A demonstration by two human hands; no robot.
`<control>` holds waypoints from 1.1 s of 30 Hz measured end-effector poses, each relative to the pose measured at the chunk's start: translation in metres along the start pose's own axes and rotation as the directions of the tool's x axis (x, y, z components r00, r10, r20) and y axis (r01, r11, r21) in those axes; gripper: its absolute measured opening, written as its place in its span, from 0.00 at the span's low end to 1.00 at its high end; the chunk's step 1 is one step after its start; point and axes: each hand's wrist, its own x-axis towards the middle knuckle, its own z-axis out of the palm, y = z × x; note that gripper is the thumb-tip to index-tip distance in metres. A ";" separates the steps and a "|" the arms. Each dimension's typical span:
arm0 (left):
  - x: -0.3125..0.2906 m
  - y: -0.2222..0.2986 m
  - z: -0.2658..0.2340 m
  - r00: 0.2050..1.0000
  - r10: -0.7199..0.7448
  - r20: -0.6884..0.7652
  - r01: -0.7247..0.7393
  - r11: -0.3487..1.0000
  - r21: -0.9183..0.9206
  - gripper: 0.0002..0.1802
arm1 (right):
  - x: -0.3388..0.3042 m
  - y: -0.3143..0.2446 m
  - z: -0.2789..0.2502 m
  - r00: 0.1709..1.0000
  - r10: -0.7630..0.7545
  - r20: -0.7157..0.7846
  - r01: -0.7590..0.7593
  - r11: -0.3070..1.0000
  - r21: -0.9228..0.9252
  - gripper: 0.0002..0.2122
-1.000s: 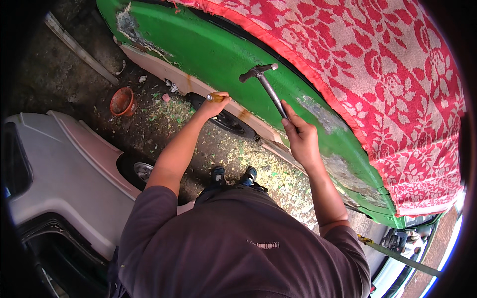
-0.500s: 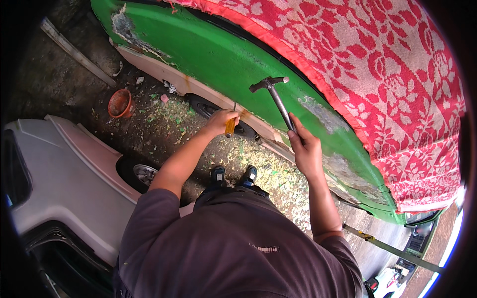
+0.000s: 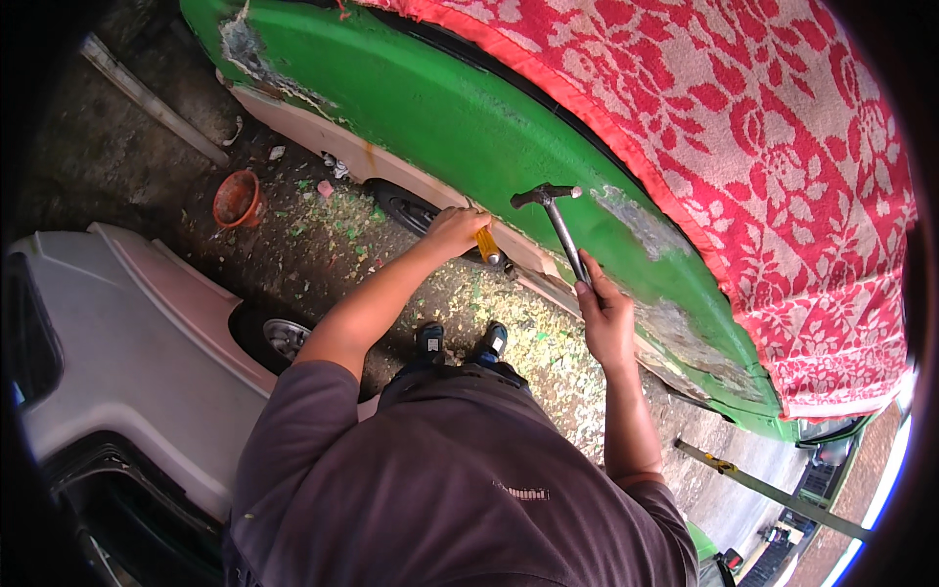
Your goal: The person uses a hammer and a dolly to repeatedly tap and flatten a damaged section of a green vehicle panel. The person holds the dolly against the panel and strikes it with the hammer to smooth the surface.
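Observation:
My left hand (image 3: pixel 455 232) is closed around the yellow handle of a screwdriver (image 3: pixel 487 246), its metal-capped butt turned toward me. The shaft and tip are hidden behind the hand, which is up against the beige lower strip (image 3: pixel 396 161) of a green vehicle body (image 3: pixel 440 108). To the right, my right hand (image 3: pixel 608 318) grips a metal hammer (image 3: pixel 564 230) by its handle, head raised in front of the green side. Bare, scraped patches (image 3: pixel 641 223) mark the paint near the hammer.
A red and beige floral blanket (image 3: pixel 743 147) covers the vehicle's top. Behind my left arm stands a silver-grey car (image 3: pixel 147 362). An orange bucket (image 3: pixel 238 201) and a long bar (image 3: pixel 156 103) are at the left. Paint chips (image 3: pixel 538 352) litter the floor around my shoes.
My left hand has shifted right along the beige strip with the screwdriver, whose shaft no longer shows. The hammer head has come lower and slightly right, nearer the screwdriver.

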 end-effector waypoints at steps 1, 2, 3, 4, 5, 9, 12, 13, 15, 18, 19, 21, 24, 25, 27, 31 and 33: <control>0.006 0.003 -0.002 0.999 -0.044 0.030 0.043 0.999 0.029 0.04 | -0.004 0.010 0.001 1.000 -0.003 -0.005 0.003 1.000 -0.008 0.20; 0.009 0.003 -0.001 0.999 -0.050 0.011 0.049 0.998 0.044 0.04 | -0.008 0.020 0.004 1.000 0.001 -0.019 -0.001 1.000 0.002 0.20; 0.012 0.001 0.000 0.998 -0.056 -0.009 0.056 0.997 0.058 0.05 | -0.012 0.028 0.005 1.000 0.010 -0.021 -0.011 1.000 -0.017 0.20; 0.014 0.000 0.002 0.998 -0.060 -0.027 0.062 0.995 0.073 0.05 | -0.016 0.035 0.006 0.999 0.019 -0.026 -0.020 0.999 -0.035 0.20; 0.014 -0.001 0.004 0.997 -0.051 -0.052 0.054 0.997 0.057 0.05 | -0.020 0.041 0.006 0.999 0.028 -0.029 -0.030 0.998 -0.054 0.20; 0.011 0.001 0.004 0.996 -0.039 -0.084 0.040 0.999 0.018 0.06 | -0.042 0.064 0.017 0.966 -0.199 -0.164 0.189 0.979 -0.075 0.22; 0.018 0.004 -0.001 0.998 -0.057 -0.030 0.059 0.996 0.063 0.06 | -0.038 0.081 0.035 0.913 -0.397 -0.095 0.367 0.900 -0.236 0.23; 0.018 0.003 -0.001 0.997 -0.071 -0.007 0.071 0.994 0.085 0.06 | -0.032 0.084 0.039 0.928 -0.373 -0.001 0.355 0.885 -0.303 0.24; 0.013 0.004 0.008 0.996 -0.084 -0.034 0.087 0.992 0.089 0.07 | -0.034 0.085 0.037 0.939 -0.342 -0.043 0.322 0.915 -0.242 0.23; 0.009 0.007 0.010 0.996 -0.092 -0.020 0.094 0.990 0.107 0.07 | -0.046 0.082 0.032 0.916 -0.348 -0.199 0.333 0.937 -0.108 0.21; 0.011 0.010 0.009 0.996 -0.087 -0.009 0.088 0.989 0.117 0.07 | -0.046 0.089 0.034 0.925 -0.344 -0.164 0.321 0.935 -0.151 0.21; 0.013 0.013 0.014 0.994 -0.110 0.016 0.106 0.981 0.164 0.06 | -0.044 0.108 0.041 0.942 -0.323 -0.089 0.295 0.926 -0.235 0.21; 0.006 0.016 0.017 0.993 -0.112 -0.033 0.115 0.988 0.102 0.05 | -0.045 0.112 0.036 0.982 -0.184 -0.046 0.174 0.970 -0.170 0.21; 0.000 0.017 0.019 0.991 -0.117 -0.064 0.120 0.991 0.053 0.05 | -0.057 0.108 0.030 0.988 -0.145 -0.048 0.136 0.979 -0.152 0.21; -0.005 0.013 0.022 0.991 -0.096 -0.094 0.100 0.994 0.041 0.04 | -0.062 0.101 0.028 0.968 -0.230 -0.104 0.221 0.971 -0.093 0.21; -0.004 0.017 0.019 0.989 -0.083 -0.124 0.086 0.996 0.012 0.04 | -0.059 0.098 0.042 0.947 -0.310 -0.085 0.300 0.947 -0.113 0.20; -0.003 0.014 0.023 0.989 -0.090 -0.116 0.093 0.995 0.022 0.04 | -0.050 0.100 0.046 0.980 -0.201 0.002 0.199 0.969 -0.143 0.20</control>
